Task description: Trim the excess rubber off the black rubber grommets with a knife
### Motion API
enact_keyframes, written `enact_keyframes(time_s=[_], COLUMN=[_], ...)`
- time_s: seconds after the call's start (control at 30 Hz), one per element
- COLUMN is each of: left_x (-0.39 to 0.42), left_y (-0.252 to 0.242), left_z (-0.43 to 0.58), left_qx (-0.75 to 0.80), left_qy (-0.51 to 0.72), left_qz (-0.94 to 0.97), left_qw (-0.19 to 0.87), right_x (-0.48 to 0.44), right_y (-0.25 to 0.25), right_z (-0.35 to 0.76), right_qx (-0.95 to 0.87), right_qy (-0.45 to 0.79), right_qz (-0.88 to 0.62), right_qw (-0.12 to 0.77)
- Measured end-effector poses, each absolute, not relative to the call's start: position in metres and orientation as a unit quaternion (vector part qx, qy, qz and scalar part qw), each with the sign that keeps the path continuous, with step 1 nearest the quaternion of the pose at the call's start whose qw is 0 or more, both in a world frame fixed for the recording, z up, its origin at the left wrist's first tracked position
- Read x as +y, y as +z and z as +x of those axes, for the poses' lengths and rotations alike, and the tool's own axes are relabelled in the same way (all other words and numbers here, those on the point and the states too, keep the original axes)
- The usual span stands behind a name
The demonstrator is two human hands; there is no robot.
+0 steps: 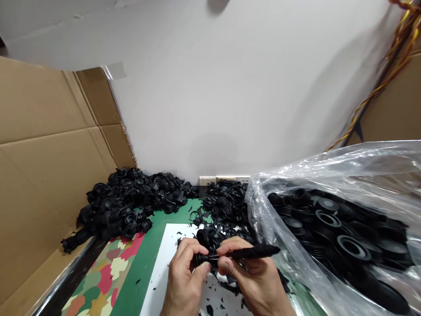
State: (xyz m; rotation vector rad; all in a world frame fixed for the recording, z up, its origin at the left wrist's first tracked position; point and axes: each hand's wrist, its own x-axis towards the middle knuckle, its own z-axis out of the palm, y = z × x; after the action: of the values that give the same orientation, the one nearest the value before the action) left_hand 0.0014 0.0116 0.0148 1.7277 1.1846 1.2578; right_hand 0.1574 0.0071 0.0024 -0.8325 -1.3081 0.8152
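Observation:
Near the bottom middle of the head view, my left hand (187,274) pinches a small black ribbed rubber part (199,259) between thumb and fingers. My right hand (255,276) grips a thin tool with a black handle (253,252) like a pen. The tool's slim metal tip (213,257) meets the rubber part; its exact kind I cannot make out. Below both hands lies a white sheet (161,263) strewn with black rubber scraps (209,309). A heap of loose black pieces (210,235) sits just beyond my fingers.
On the left, a pile of black ribbed rubber parts (131,197) rests against a cardboard panel (49,153). Black trimmings (226,199) are heaped at the back by a socket strip (208,180). To the right spreads a clear plastic bag (263,210) of black rubber parts (329,219).

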Motion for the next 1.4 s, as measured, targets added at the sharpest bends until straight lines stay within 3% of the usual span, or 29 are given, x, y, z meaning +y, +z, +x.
enact_keyframes(time_s=[0.2,0.33,0.43,0.57,0.83,1.4], left_x=[0.014,0.013,0.011,0.011,0.014,0.014], left_y=[0.008,0.003,0.004,0.008,0.009,0.012], left_z=[0.001,0.002,0.005,0.006,0.005,0.006], left_qx=[0.455,0.448,0.438,0.453,0.454,0.469], left_qy=[0.472,0.474,0.485,0.499,0.517,0.526], left_qz=[0.678,0.669,0.658,0.623,0.599,0.594], left_qw=[0.332,0.357,0.375,0.398,0.411,0.389], right_x=[0.003,0.006,0.014,0.020,0.009,0.006], right_y=[0.005,0.009,0.012,0.009,0.011,0.012], right_z=[0.152,0.157,0.175,0.189,0.165,0.161], right_qx=[-0.637,-0.702,-0.658,-0.516,-0.457,-0.470], right_qy=[0.254,0.096,0.002,0.124,0.340,0.400], right_qz=[-0.351,-0.318,-0.385,-0.518,-0.435,-0.434], right_qw=[0.637,0.630,0.647,0.671,0.698,0.656])
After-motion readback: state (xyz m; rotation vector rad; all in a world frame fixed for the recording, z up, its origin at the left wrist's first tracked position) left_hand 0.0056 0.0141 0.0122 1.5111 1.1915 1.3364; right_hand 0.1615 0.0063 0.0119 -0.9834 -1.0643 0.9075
